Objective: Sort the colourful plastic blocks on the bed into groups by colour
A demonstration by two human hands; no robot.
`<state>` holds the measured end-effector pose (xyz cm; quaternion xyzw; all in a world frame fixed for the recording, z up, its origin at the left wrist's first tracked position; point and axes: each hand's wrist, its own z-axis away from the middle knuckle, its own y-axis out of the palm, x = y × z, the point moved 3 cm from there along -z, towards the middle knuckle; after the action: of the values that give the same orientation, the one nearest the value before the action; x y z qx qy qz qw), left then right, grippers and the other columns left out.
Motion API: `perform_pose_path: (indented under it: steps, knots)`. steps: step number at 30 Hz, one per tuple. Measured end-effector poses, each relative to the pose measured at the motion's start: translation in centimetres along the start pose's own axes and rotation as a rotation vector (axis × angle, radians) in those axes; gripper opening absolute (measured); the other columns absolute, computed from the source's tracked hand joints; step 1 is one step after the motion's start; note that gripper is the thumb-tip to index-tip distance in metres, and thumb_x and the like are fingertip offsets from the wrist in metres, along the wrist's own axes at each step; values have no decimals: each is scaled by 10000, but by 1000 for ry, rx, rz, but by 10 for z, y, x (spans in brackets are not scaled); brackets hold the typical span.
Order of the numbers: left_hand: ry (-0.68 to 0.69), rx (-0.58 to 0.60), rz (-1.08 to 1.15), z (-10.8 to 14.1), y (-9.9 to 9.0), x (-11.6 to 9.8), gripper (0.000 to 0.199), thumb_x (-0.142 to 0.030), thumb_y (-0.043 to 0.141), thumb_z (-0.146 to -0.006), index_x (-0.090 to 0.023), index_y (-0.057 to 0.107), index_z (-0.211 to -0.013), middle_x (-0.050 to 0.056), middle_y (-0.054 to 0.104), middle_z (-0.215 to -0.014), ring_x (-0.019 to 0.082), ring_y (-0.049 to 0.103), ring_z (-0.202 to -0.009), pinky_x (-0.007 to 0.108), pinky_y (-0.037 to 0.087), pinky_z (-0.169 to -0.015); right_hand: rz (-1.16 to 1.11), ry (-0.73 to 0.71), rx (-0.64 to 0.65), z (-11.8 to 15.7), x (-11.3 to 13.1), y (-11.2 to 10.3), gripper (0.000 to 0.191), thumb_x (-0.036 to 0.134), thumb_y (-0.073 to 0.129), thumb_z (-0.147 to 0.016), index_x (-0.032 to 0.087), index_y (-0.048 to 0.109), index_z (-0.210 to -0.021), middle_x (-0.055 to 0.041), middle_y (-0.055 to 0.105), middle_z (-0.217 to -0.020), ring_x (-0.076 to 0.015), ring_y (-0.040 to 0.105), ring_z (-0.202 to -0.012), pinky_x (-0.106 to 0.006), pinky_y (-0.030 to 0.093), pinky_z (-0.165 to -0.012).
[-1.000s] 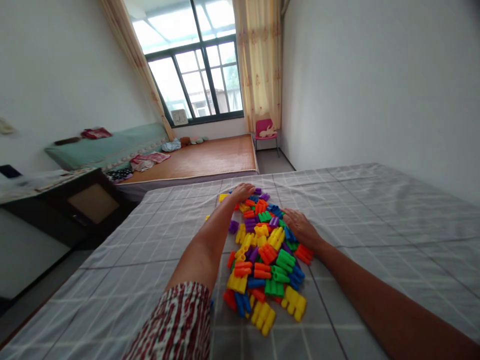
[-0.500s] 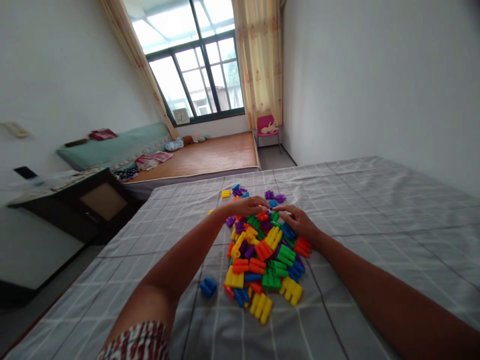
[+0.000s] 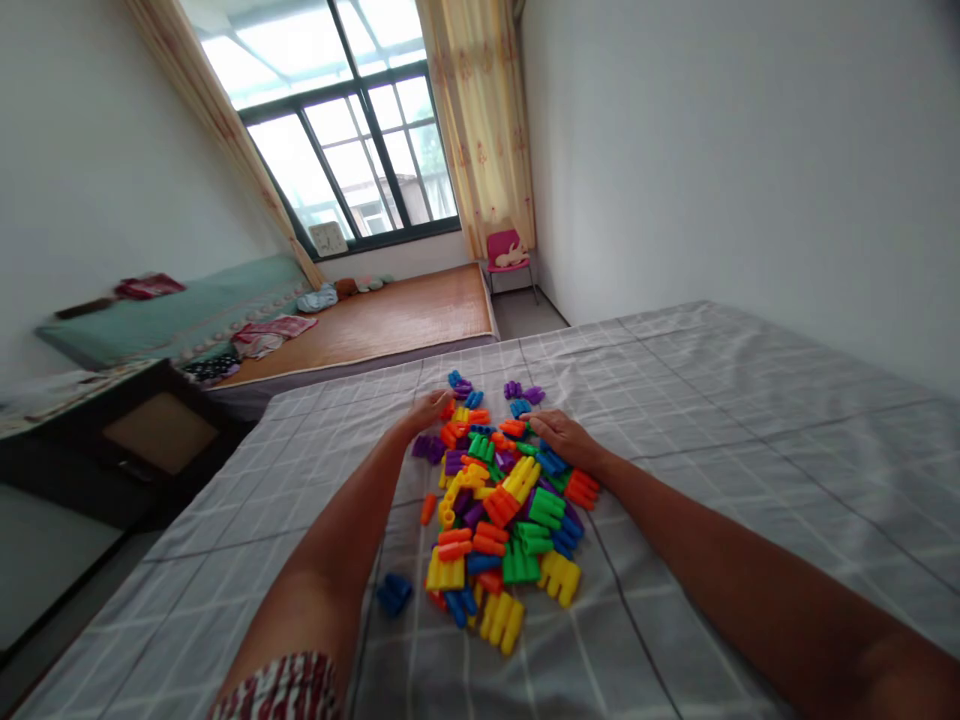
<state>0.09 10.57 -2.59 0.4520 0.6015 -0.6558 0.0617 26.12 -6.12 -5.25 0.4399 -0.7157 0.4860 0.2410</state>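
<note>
Plastic blocks in red-orange, yellow, green, blue and purple lie in a heap (image 3: 517, 500) on the grey checked bedsheet (image 3: 720, 420). My left hand (image 3: 433, 410) is at the heap's far left edge, fingers curled by a small orange block; what it holds, if anything, is hidden. At the far right side of the heap, my right hand (image 3: 564, 436) rests over blue and green blocks, its fingers bent and partly hidden. A blue block (image 3: 394, 594) lies apart at the near left, and purple blocks (image 3: 428, 448) sit just below my left hand.
Beyond the sheet stands a second bed (image 3: 390, 315) with a brown mat and cloths. A dark cabinet (image 3: 142, 430) is at the left. A pink chair (image 3: 508, 250) with a soft toy stands near the window, and a white wall runs along the right.
My left hand has moved left, away from my right hand, uncovering blocks at the heap's far end. The view has turned slightly right.
</note>
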Motion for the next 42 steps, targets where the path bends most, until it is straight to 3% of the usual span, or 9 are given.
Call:
perform_pose_path:
  steps: [6,13,17,21,26,30,34,38,42]
  knots:
    - [119,335,-37,52,23,-69,610,-659,335,-897,-233,699,-1136,15,696,-1170,240,608,-1116,331,431,-1028,2,-8,54,0,4,-2,404,455,409,-930,231,738,-996,-53,732,-1017,-251,631,-1046,-425,449,-984]
    - [380,49,-292,168,45,-162,410,-427,406,-955,-316,599,-1299,38,503,-1442,250,372,-1379,468,252,-1167,-219,95,-6,-1,7,3,428,455,345,-937,241,702,-1035,-40,720,-1056,-218,635,-1049,-406,468,-986]
    - [581,280,-431,239,89,-195,450,-480,515,-899,-406,538,-1343,25,510,-1437,270,325,-1411,499,167,-1186,-197,120,-84,-1,6,14,443,497,345,-934,230,693,-1000,-67,717,-1050,-229,630,-1047,-420,456,-1002]
    - [620,308,-553,251,102,-192,443,-429,492,-922,-411,501,-1364,9,481,-1465,260,291,-1429,501,123,-1184,-375,165,-41,4,17,21,511,602,333,-926,243,675,-1053,-59,702,-1121,-214,624,-1093,-398,476,-990]
    - [499,170,-608,211,69,-162,488,-297,546,-894,-378,492,-1372,31,453,-1483,299,285,-1427,546,116,-1171,-644,253,-16,6,30,11,584,606,270,-944,208,643,-1154,-96,655,-1238,-228,613,-1140,-398,509,-942]
    - [326,-10,-568,183,36,-141,401,-227,548,-870,-325,610,-1254,59,459,-1469,360,271,-1419,591,28,-1172,-347,155,127,2,25,-17,468,557,554,-844,208,674,-1133,-91,669,-1195,-253,611,-1114,-403,508,-925]
    - [254,-122,-554,192,34,-154,361,-300,533,-891,-290,623,-1240,97,480,-1441,351,316,-1394,575,73,-1174,-92,40,366,7,6,-42,681,491,806,-588,250,663,-1209,-85,675,-1185,-243,657,-952,-370,542,-836]
    - [475,101,-544,230,68,-181,374,-376,466,-936,-335,581,-1289,38,516,-1419,243,377,-1371,468,164,-1182,99,-53,523,12,1,-52,887,416,893,-407,226,656,-1240,-113,637,-1256,-303,595,-1136,-396,485,-967]
    - [499,225,-689,246,79,-164,376,-372,492,-931,-359,572,-1298,5,516,-1426,222,351,-1390,469,119,-1185,107,-101,735,15,16,-34,1050,340,896,-432,234,512,-1403,-121,506,-1419,-314,536,-1217,-351,493,-955]
